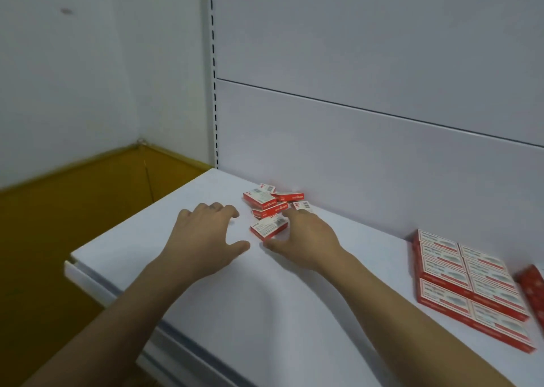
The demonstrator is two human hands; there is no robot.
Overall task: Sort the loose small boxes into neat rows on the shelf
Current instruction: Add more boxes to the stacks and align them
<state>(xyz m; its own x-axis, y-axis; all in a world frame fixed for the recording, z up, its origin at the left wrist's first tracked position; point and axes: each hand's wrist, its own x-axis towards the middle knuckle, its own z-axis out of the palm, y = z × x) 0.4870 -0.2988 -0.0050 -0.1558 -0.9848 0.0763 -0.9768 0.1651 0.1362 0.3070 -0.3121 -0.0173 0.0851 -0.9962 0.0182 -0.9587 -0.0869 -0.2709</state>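
Note:
Several small red-and-white boxes (269, 202) lie in a loose heap on the white shelf (235, 292), close to its back panel. The nearest loose box (268, 227) sits between my hands. My right hand (306, 238) is at its right side, the thumb at the box's front corner and the fingers reaching past its far edge; whether it grips the box is unclear. My left hand (206, 232) rests palm down on the shelf just left of the heap, fingers loosely bent, holding nothing. At the right, more boxes (468, 283) lie flat in two neat rows.
A red packet (532, 289) lies at the far right edge beside the rows. The shelf's left front corner (72, 264) drops off to a yellow-brown floor (59, 210). A slotted upright (213, 72) and the white back panel bound the shelf behind.

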